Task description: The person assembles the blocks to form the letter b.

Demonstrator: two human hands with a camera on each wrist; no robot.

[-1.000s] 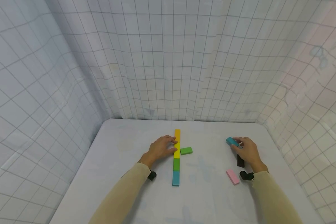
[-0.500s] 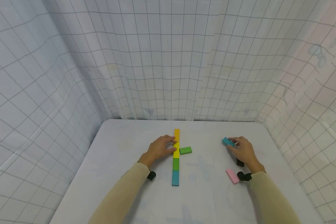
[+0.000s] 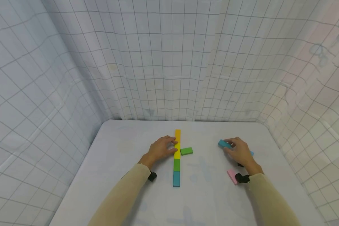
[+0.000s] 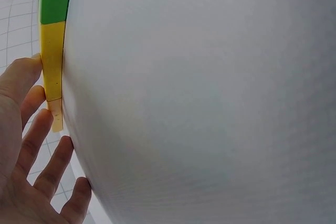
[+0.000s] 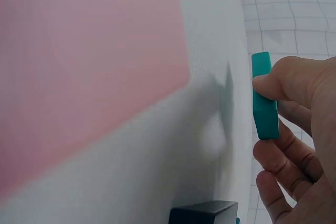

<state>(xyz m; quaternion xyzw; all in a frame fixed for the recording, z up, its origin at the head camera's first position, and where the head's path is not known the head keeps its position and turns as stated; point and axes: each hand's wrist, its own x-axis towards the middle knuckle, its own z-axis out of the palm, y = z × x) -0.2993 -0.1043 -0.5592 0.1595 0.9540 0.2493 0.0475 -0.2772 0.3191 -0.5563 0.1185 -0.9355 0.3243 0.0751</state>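
Note:
Several flat blocks lie end to end in a row, with a yellow block (image 3: pixel 177 153) in the middle, an orange-yellow block (image 3: pixel 178 134) at the far end, a green block (image 3: pixel 176 164) and a teal block (image 3: pixel 176 179) nearer. My left hand (image 3: pixel 159 149) rests beside the row, thumb and fingertips spread along the yellow ones. To the right, my right hand (image 3: pixel 239 152) pinches another teal block (image 5: pixel 265 98) between thumb and fingers, raised over the table. A separate green block (image 3: pixel 186 151) lies slanted, its left end close against the row.
A pink block (image 3: pixel 232 176) lies near the right wrist, partly covered by the black wrist camera (image 3: pixel 242 178). Under the right hand are a black block (image 5: pixel 205 212) and a blue block (image 3: pixel 252 153), mostly hidden. White gridded cloth (image 3: pixel 164 62) surrounds the white table (image 3: pixel 124 138).
My right hand has moved left with the teal block, uncovering part of the blue block behind it. My left hand stays at the row.

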